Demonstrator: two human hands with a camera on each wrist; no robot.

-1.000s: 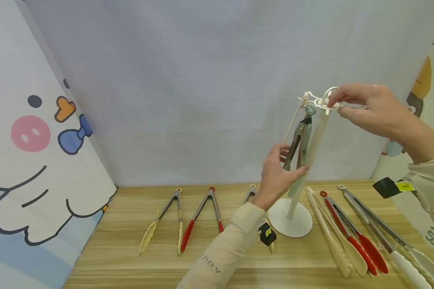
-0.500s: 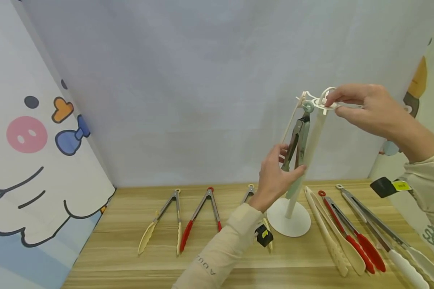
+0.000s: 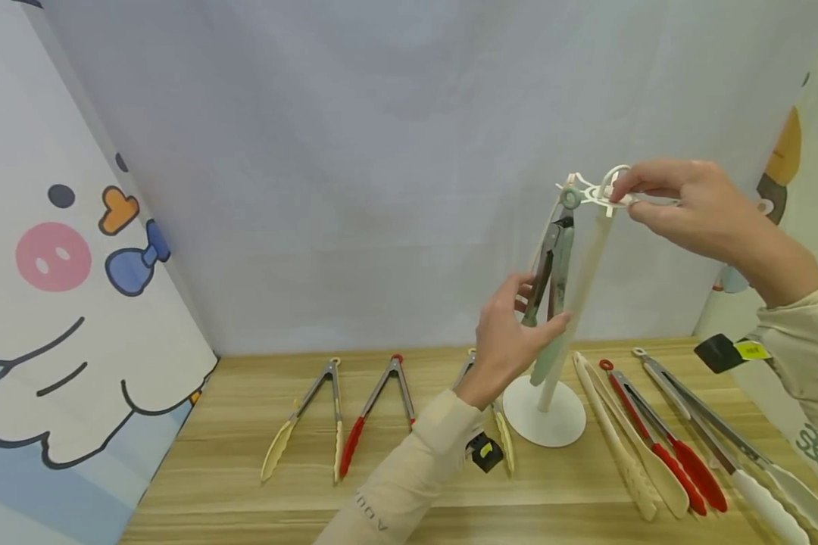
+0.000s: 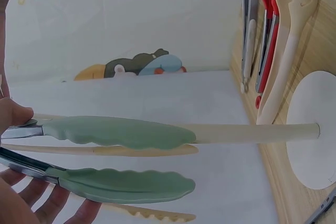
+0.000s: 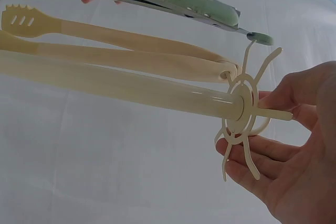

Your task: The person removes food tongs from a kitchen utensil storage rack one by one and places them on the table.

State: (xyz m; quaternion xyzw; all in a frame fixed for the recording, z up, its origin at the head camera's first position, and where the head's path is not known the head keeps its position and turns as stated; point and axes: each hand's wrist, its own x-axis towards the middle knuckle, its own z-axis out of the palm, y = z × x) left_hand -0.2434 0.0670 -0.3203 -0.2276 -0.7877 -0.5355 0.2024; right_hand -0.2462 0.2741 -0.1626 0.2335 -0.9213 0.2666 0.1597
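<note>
My left hand grips green-tipped tongs by their arms, thumb on one side and fingers on the other. They hang tips down, slightly spread, left of the white stand's pole. In the right wrist view their green ring is at the tip of one hook; whether the hook passes through it is unclear. My right hand pinches the stand's hooked top, thumb and fingertips around its hub. Beige tongs hang from another hook, mostly hidden behind the green ones in the head view.
On the wooden table, yellow-tipped tongs and red-tipped tongs lie to the left. My left arm partly covers another yellow-tipped pair. Right of the round base lie cream tongs, red tongs and white-tipped tongs.
My left hand and the green tongs have shifted left, away from the pole, and the ring has moved outward along the stand's top. The right hand keeps its hold on the top.
</note>
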